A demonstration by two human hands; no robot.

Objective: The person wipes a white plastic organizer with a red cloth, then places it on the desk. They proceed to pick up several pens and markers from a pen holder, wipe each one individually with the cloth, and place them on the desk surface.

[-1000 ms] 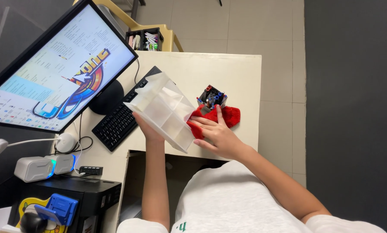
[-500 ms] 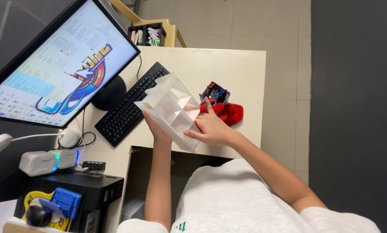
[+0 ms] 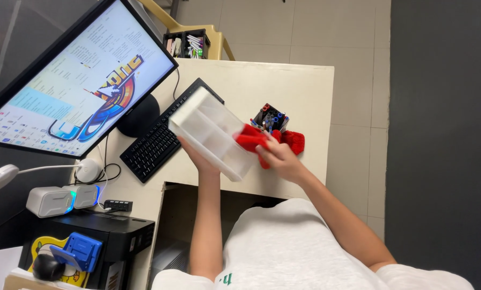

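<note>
Tilting above the pale surface (image 3: 299, 86) at mid-frame, a white divided organizer tray (image 3: 212, 133) is gripped from beneath by the left hand (image 3: 197, 156), fingers curled around its edge. A red cloth (image 3: 252, 140) is pinched against its compartments by the right hand (image 3: 280, 160), just below a pen holder (image 3: 270, 117).

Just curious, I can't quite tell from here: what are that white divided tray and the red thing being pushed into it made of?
The white divided tray looks like thin translucent plastic: light shows through its smooth, slightly glossy walls and partitions. The red cloth appears to be soft fabric, possibly terry or microfibre: it bunches and folds under the right hand, with a matte, fuzzy surface. The left hand supports the tray from below.
</note>
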